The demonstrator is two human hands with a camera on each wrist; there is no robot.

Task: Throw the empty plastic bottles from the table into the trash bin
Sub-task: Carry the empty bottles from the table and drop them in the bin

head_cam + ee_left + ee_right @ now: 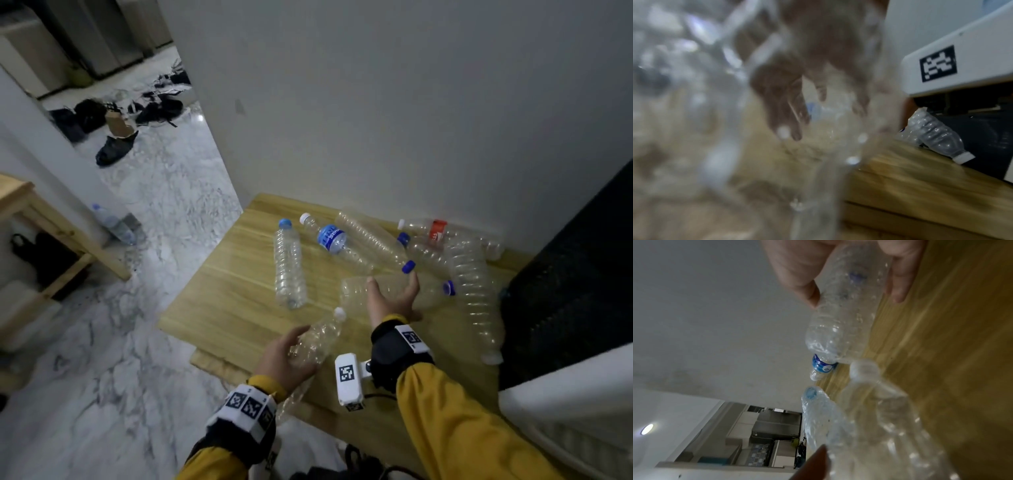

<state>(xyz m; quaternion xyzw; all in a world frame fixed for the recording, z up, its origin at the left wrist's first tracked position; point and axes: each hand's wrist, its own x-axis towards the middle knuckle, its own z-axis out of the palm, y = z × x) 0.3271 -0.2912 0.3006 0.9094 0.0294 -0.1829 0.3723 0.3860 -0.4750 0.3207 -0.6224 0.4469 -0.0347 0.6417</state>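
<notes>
Several empty clear plastic bottles lie on the low wooden table (222,308). My left hand (301,349) holds a clear bottle with a white cap (322,337) above the table's near edge, fingers curled round its body. In the left wrist view this bottle (715,146) blurs most of the picture. My right hand (393,284) reaches over a big clear bottle with a blue cap (431,293) lying on the table. Thumb and fingers (898,288) close round that bottle (840,329). I cannot make out a trash bin for certain.
A blue-capped bottle (289,267), a blue-labelled one (330,238), a red-labelled one (431,231) and a long ribbed one (476,298) lie near the wall. A bulky black object (575,267) stands at the table's right. A wooden shelf (41,219) and another bottle (114,224) are left, on the marble floor.
</notes>
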